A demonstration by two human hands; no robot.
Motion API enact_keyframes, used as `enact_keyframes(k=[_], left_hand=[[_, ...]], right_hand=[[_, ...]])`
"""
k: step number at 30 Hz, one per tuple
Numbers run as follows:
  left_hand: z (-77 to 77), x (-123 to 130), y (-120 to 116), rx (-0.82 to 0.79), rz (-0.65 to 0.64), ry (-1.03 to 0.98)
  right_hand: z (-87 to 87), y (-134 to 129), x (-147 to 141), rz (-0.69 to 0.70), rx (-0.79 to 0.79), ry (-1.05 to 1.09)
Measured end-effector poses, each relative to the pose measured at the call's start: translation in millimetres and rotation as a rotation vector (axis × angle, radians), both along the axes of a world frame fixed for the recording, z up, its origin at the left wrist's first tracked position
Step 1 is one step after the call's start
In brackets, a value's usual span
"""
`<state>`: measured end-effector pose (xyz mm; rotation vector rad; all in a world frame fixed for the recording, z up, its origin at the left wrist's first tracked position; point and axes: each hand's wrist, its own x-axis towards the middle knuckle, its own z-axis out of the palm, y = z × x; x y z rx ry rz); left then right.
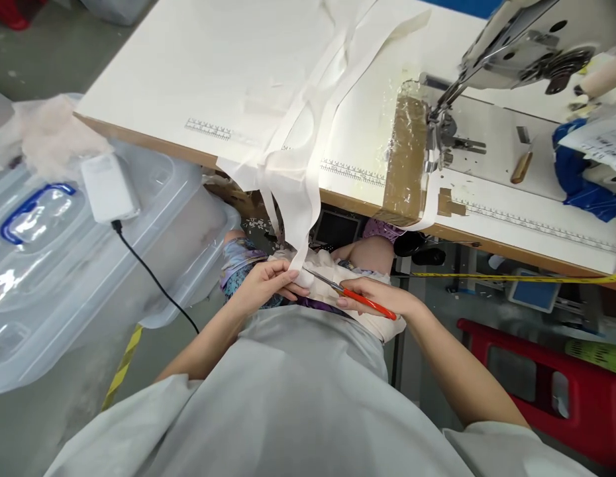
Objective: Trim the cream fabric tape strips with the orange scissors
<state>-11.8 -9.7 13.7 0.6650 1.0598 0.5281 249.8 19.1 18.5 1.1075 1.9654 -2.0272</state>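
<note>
Our left hand (268,281): thumb and fingers closed on strip (299,222), low end between them, rest running up onto table (163,73). Our right hand (376,291): fingers curled round scissors (372,305), blades beside strip.

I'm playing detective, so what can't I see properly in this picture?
Sewing machine: head view, top cut off by the upper edge.
Scissors: head view, right hand covers part of the handles.
Inside of the plastic bin: head view, hidden by its cloudy wall.
Printing on the white packet: head view, too small and blurred.
</note>
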Motion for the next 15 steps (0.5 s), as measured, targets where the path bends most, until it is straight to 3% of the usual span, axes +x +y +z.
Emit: enact_keyframes(k=[6,15], left_hand=[[0.2,-6,-1,-0.038,-0.012,0.004],[-0.2,-7,3,-0.043,-0.008,0.020]], right_hand=[[-4.1,9,-19,0.062,0.024,-0.048],[-3.1,8,-20,0.113,0.278,-0.200]])
